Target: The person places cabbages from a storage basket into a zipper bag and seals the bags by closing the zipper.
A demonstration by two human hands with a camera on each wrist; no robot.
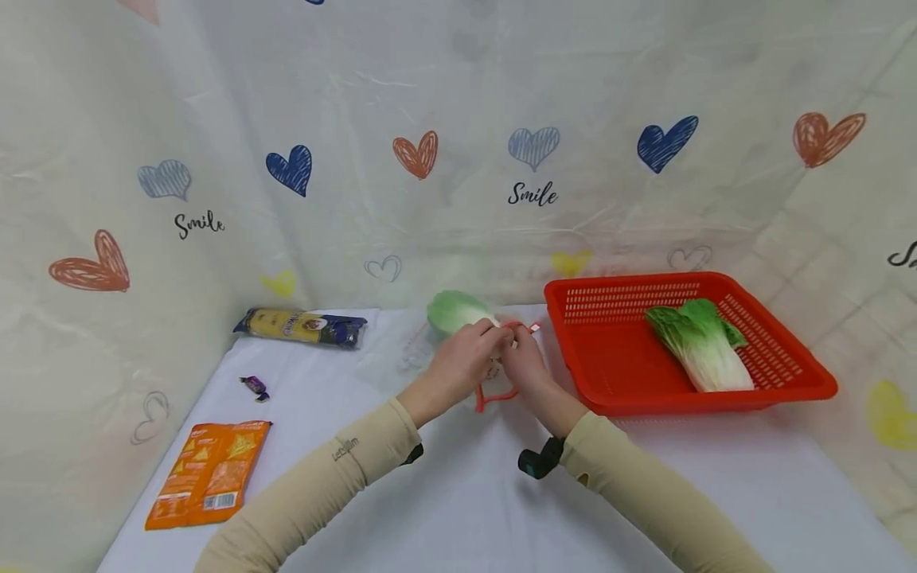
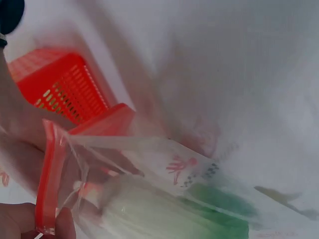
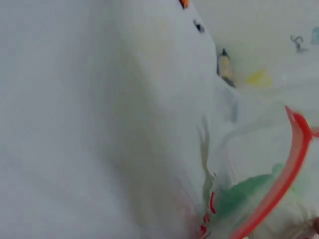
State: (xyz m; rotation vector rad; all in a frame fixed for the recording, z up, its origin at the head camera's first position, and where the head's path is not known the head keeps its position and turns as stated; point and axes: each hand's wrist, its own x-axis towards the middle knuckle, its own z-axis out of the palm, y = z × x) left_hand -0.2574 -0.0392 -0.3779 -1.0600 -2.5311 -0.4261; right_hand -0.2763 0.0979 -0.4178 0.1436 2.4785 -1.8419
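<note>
A pale cabbage with green leaves point(image 1: 453, 310) lies inside a clear plastic bag point(image 2: 149, 142) edged with a red strip point(image 2: 48, 184). My left hand point(image 1: 458, 362) pinches this strip at the bag's mouth; its fingertips show low in the left wrist view. Close beside it, my right hand point(image 1: 536, 372) has curled fingers at the white base of the cabbage, seen through the film in the left wrist view. In the right wrist view only a sliver of fingers point(image 3: 316, 225) shows at the lower right, beside the cabbage point(image 3: 244, 191).
To the right stands a red basket point(image 1: 716, 402) with another leafy cabbage point(image 1: 705, 350) in it. A long blue and yellow packet point(image 1: 301, 327) lies at the back left. Nearer on that side are a purple wrapped candy point(image 1: 255, 387) and an orange snack bag point(image 1: 209, 475).
</note>
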